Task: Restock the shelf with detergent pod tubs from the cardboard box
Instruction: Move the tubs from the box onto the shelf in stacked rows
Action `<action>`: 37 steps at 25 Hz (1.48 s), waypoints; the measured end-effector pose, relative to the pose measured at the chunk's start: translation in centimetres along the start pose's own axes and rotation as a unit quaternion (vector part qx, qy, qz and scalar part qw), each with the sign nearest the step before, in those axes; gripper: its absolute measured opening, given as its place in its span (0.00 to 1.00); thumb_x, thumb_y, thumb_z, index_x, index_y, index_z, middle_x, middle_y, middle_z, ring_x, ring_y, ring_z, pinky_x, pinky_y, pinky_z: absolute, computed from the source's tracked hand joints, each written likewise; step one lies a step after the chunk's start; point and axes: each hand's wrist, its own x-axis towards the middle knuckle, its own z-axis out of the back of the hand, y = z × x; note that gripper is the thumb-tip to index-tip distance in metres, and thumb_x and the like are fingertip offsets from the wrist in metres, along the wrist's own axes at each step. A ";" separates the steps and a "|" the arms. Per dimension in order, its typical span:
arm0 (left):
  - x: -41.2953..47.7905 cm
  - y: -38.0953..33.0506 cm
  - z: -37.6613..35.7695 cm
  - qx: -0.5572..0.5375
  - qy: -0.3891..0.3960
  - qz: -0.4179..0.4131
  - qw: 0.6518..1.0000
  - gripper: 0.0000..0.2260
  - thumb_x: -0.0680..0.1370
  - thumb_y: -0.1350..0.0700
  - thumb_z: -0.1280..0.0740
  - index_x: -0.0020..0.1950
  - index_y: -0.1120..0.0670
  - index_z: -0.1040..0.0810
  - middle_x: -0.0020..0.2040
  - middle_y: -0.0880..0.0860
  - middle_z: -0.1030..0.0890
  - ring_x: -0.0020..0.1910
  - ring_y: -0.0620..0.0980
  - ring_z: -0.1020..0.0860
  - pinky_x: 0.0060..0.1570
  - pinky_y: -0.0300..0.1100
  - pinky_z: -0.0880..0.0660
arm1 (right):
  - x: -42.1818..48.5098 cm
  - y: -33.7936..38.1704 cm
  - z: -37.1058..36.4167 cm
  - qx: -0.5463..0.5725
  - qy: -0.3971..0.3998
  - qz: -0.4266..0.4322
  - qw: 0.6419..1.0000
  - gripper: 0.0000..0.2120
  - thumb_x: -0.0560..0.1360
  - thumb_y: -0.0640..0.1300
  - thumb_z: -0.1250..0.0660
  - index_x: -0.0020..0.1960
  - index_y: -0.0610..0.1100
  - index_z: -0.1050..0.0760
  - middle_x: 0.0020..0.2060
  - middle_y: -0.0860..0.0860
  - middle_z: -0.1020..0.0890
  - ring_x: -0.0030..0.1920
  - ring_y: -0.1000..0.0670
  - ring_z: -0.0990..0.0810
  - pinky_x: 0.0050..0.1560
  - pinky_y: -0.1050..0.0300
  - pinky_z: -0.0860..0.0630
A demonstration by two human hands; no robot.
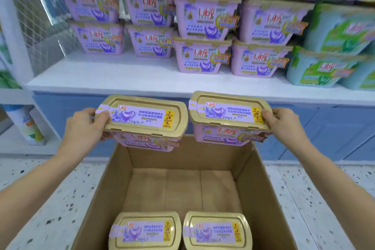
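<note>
1. Both hands are raised side by side above the open cardboard box (182, 170), each gripping one pink detergent pod tub by its outer end; the left hand (85, 128) clasps the left tub (142, 122) with the thumb on the gold lid's edge and the fingers curled under the rim; the right hand (284, 126) clasps the right tub (229, 115) in the same manner, thumb on top of the lid.
2. Between the hands the two held tubs sit nearly end to end, inner ends close together, lids tilted toward the camera; the right tub hangs slightly higher than the left.
3. Below the hands the box stands on a speckled floor (304, 199); its far part shows a bare cardboard bottom, while two more tubs (178, 231) rest side by side at its near edge, lids up.
4. Beyond and above the hands runs a white shelf (101, 79); stacked pink tubs (203, 32) stand on it two high, the left stacks set further back, leaving bare shelf in front of them; past the right hand, blue-green tubs (328, 53) are stacked beside the pink ones.
5. Left of the left hand, lower down, a white bottle (30, 126) stands on another shelf; the picture is slightly blurred, so small print is unreadable.
</note>
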 end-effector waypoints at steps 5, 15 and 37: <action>6.0 -5.4 3.0 -0.047 -0.041 -0.029 0.998 0.15 0.72 0.52 0.39 0.40 0.64 0.23 0.25 0.56 0.19 0.21 0.46 0.21 0.29 0.45 0.21 | 6.3 6.1 3.7 0.017 -0.027 0.012 0.999 0.21 0.76 0.46 0.40 0.35 0.29 0.26 0.27 0.36 0.24 0.36 0.39 0.26 0.35 0.52 0.36; 13.1 -9.0 1.5 -0.061 -0.050 0.025 0.997 0.13 0.74 0.57 0.41 0.33 0.61 0.24 0.18 0.47 0.23 0.17 0.45 0.24 0.42 0.50 0.20 | 13.9 9.4 1.6 0.099 0.028 -0.062 0.993 0.16 0.77 0.47 0.41 0.34 0.38 0.30 0.32 0.38 0.19 0.41 0.34 0.16 0.38 0.46 0.19; -1.5 1.0 -3.7 -0.009 0.037 -0.166 0.985 0.07 0.72 0.43 0.41 0.49 0.36 0.34 0.46 0.39 0.21 0.44 0.31 0.24 0.45 0.28 0.31 | -2.3 -3.3 -4.9 0.130 0.070 0.075 0.986 0.15 0.77 0.47 0.39 0.62 0.45 0.29 0.54 0.51 0.22 0.47 0.59 0.22 0.50 0.67 0.28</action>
